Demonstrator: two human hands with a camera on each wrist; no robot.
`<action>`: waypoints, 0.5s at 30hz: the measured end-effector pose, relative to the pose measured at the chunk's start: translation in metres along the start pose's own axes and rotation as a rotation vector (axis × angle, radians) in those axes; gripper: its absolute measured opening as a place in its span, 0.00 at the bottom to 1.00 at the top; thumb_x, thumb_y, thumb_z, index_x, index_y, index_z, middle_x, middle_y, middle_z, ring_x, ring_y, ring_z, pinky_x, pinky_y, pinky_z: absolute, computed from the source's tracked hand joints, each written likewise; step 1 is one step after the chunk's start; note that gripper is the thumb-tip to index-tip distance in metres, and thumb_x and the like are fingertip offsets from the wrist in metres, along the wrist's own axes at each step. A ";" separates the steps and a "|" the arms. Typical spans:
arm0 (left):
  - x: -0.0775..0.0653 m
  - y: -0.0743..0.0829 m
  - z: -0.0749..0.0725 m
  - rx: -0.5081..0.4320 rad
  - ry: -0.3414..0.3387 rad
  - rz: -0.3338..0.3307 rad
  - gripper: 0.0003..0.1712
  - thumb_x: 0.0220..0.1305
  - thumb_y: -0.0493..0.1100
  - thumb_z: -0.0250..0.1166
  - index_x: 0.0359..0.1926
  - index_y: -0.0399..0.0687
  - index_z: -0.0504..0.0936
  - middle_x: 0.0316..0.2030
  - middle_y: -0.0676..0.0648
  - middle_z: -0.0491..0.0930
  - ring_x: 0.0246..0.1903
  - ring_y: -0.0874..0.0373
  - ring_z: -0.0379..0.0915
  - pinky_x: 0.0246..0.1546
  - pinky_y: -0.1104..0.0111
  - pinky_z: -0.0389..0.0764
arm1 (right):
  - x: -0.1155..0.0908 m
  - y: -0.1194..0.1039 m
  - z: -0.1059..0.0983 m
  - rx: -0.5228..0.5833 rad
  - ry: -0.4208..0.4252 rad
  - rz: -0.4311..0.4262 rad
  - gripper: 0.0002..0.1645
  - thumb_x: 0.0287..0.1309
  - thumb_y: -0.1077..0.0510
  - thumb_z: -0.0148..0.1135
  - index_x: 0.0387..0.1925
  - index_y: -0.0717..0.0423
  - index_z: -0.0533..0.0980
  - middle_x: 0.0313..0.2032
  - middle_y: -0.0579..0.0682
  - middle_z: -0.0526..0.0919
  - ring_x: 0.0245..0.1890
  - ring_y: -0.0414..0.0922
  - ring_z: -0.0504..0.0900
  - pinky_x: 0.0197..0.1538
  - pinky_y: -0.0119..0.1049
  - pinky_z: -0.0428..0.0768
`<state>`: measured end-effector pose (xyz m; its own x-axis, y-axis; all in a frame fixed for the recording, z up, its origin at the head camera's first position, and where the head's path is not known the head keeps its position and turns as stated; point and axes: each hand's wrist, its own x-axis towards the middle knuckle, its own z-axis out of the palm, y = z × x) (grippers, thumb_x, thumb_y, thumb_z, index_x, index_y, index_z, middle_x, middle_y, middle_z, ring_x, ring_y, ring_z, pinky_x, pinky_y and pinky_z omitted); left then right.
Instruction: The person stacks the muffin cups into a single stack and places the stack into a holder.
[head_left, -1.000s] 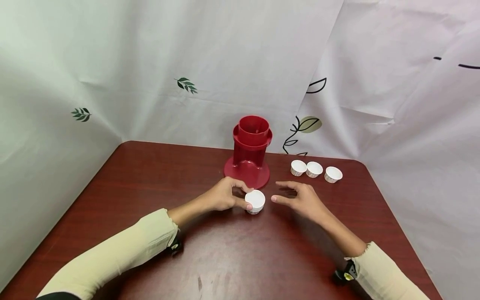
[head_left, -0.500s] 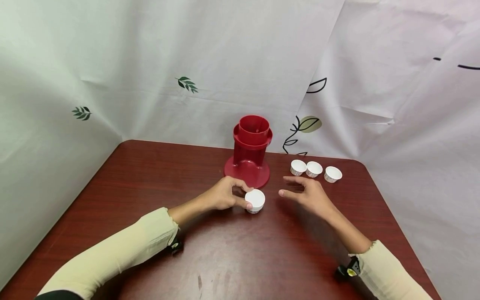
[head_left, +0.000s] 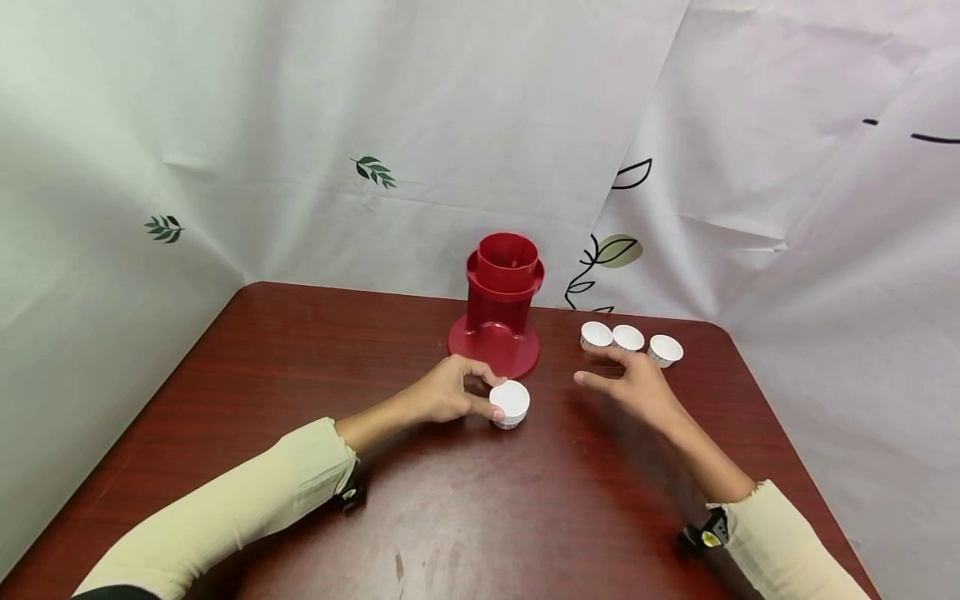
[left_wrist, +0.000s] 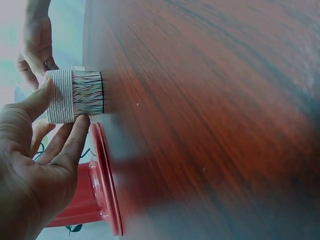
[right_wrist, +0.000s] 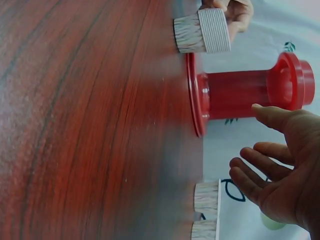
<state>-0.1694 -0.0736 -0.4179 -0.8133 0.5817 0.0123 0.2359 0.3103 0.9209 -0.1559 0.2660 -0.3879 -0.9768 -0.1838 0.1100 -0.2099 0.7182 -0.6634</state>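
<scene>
My left hand [head_left: 448, 392] grips a nested stack of white paper cups [head_left: 510, 404] between thumb and fingers. In the left wrist view the stack [left_wrist: 75, 96] stands upright on the table, its lowest cup showing a streaked pattern. My right hand [head_left: 637, 385] holds nothing; its fingers are spread and slightly bent. It hovers over the table just in front of the single paper cups at the back right: a left one [head_left: 597, 333], a middle one [head_left: 628, 337] and a right one [head_left: 666, 350]. The right hand partly covers their lower parts.
Behind the stack stands a red plastic cylinder holder [head_left: 506, 287] on a round base. The dark red-brown wooden table [head_left: 337, 350] ends at a white curtain [head_left: 420, 125] with leaf prints. Both wrists carry strapped cameras.
My right hand has moved away from the stack, rightward and toward the back, nearing the single cups. The left hand and the stack have stayed in place.
</scene>
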 end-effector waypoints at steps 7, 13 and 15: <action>-0.001 0.000 0.000 -0.007 0.000 0.007 0.18 0.60 0.36 0.87 0.50 0.36 0.93 0.57 0.37 0.93 0.54 0.49 0.94 0.62 0.61 0.93 | 0.003 0.005 -0.008 -0.028 0.023 0.039 0.34 0.69 0.44 0.81 0.70 0.54 0.85 0.66 0.55 0.91 0.73 0.56 0.84 0.71 0.54 0.82; -0.001 -0.001 0.000 0.005 0.003 0.010 0.18 0.60 0.36 0.87 0.50 0.37 0.93 0.57 0.38 0.93 0.55 0.50 0.94 0.63 0.61 0.92 | 0.004 0.008 -0.015 -0.037 0.041 0.043 0.33 0.69 0.45 0.81 0.69 0.54 0.86 0.65 0.57 0.91 0.73 0.58 0.84 0.69 0.43 0.82; -0.001 -0.001 0.000 0.009 0.004 0.004 0.19 0.60 0.37 0.87 0.50 0.38 0.93 0.57 0.38 0.93 0.55 0.51 0.94 0.62 0.62 0.92 | 0.004 0.010 -0.017 -0.040 0.045 0.045 0.32 0.69 0.45 0.81 0.68 0.54 0.86 0.64 0.57 0.92 0.73 0.57 0.85 0.65 0.34 0.81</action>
<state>-0.1690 -0.0744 -0.4191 -0.8145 0.5799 0.0174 0.2440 0.3151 0.9172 -0.1630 0.2835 -0.3813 -0.9860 -0.1213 0.1148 -0.1668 0.7512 -0.6387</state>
